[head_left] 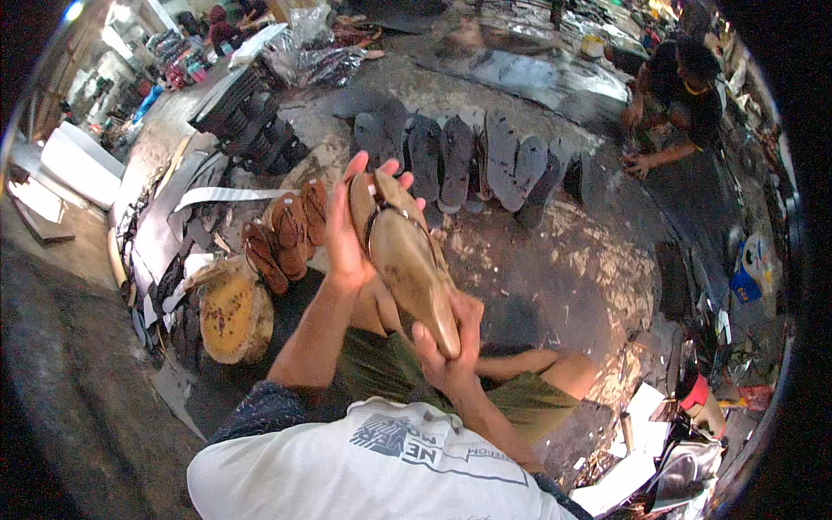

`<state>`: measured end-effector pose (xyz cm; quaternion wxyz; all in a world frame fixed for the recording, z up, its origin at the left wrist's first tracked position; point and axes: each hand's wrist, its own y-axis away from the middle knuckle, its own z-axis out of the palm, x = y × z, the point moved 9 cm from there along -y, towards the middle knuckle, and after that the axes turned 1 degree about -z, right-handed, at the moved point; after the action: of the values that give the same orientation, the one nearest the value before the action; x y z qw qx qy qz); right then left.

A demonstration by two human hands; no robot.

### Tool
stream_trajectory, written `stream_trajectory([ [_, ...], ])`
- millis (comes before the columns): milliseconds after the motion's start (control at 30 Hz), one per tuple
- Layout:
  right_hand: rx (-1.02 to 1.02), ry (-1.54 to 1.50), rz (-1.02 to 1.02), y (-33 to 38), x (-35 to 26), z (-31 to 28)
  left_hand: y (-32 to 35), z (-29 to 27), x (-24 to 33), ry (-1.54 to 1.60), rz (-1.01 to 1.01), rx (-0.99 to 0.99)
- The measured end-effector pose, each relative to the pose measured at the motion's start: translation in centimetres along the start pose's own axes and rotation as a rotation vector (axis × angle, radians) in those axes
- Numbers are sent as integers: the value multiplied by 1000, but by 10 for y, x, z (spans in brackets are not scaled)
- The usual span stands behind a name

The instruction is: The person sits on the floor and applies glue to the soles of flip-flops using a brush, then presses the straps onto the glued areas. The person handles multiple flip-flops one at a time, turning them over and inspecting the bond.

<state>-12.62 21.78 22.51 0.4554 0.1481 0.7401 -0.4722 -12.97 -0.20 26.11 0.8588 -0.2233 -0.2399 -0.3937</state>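
Note:
A tan shoe last (406,273) is held slantwise in front of me, with its toe end pointing up and away. Fitted over the toe end is a sandal, whose thin dark strap (381,211) crosses the last and whose pale sole shows along the edge. My left hand (348,251) cradles the sandal from the left and beneath, thumb along its side and fingertips showing past the far edge. Lower down, my right hand (457,334) is closed round the narrow end of the last. Its palm side is hidden.
Brown sandals (290,227) lie left of my hands, beside a round wooden block (236,319). Dark soles (455,160) form a row beyond. Black stacked pieces (247,121) stand far left. Another person (680,95) sits far right. White scraps (637,442) litter the near right floor.

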Motion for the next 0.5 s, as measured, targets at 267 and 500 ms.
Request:
stream_trajectory([
  [267, -123, 152, 112, 10, 34, 20, 80, -24, -26, -1174, -155, 300],
  [500, -461, 230, 89, -90, 22, -3, 118, -9, -48, -1083, -199, 143],
])
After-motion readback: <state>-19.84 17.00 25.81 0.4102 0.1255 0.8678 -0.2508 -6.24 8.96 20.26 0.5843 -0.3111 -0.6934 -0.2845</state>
